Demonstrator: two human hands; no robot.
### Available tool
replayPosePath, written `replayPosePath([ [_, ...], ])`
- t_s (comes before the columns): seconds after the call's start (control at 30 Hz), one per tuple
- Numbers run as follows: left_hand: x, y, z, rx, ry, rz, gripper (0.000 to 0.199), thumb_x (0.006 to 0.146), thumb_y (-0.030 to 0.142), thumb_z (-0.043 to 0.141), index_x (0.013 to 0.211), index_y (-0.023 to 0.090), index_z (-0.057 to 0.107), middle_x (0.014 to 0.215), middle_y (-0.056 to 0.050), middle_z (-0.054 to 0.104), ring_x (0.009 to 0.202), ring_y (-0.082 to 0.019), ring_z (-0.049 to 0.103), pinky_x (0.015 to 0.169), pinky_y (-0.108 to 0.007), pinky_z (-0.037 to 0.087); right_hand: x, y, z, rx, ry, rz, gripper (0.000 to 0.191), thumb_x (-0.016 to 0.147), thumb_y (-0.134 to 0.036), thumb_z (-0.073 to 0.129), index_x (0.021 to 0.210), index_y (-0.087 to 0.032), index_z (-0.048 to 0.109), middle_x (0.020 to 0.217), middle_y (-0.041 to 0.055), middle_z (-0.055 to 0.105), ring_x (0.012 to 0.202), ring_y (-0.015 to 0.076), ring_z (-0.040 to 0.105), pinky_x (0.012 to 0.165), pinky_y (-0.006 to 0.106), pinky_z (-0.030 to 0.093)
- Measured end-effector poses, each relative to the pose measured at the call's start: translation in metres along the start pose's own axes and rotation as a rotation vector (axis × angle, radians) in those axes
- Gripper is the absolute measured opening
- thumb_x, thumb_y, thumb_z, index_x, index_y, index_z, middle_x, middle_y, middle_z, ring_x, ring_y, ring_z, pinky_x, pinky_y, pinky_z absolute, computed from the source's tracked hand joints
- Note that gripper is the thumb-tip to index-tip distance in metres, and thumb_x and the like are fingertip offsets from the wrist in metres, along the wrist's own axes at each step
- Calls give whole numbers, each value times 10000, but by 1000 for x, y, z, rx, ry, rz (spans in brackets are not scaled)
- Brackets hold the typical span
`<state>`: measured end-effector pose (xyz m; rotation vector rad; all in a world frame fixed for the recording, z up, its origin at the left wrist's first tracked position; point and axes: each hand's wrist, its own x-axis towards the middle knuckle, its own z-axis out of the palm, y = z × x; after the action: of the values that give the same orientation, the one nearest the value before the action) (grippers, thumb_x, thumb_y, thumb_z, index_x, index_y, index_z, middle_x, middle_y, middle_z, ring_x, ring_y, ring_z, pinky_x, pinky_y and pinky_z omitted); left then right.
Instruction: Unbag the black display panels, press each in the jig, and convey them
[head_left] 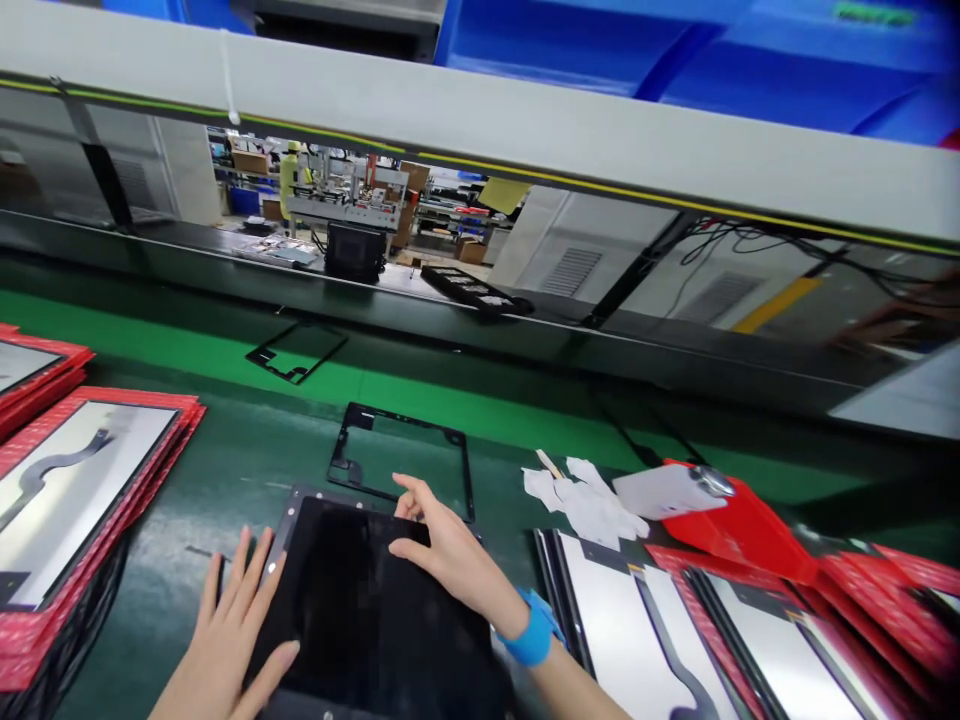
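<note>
Both kinda open and set apart, the left hand (236, 620) is rested along the left edge of a black screen (367, 615) and the right hand (454, 550) is parked at its far side, nearer the thin black frame (409, 416) just beyond.

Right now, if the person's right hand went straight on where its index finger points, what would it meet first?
Probably the thin black frame lying just beyond the dark panel, though depth is unclear and the right hand might pass above it.
</note>
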<state>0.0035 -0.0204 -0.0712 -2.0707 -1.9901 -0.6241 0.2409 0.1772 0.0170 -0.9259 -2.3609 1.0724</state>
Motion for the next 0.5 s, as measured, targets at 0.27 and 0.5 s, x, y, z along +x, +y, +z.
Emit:
replayPosePath([
  [0.27,31,26,-11,-972,31,-448,409,948,413,447,1356,406,477,1386,-14,594,1282,-279,558,964,-425,552,-3,-43,-49,106,111,8,535,819,-165,633,1305,-288,447,1102,22,607,729,140,581,779,322,530],
  [0.5,224,6,-8,-1424,176,-493,320,913,395,601,1168,205,573,1200,-65,647,1099,-209,622,968,-362,506,-41,-35,-92,-310,719,-118,420,932,-434,556,1325,-295,505,1410,87,505,1276,292,506,943,408,528],
])
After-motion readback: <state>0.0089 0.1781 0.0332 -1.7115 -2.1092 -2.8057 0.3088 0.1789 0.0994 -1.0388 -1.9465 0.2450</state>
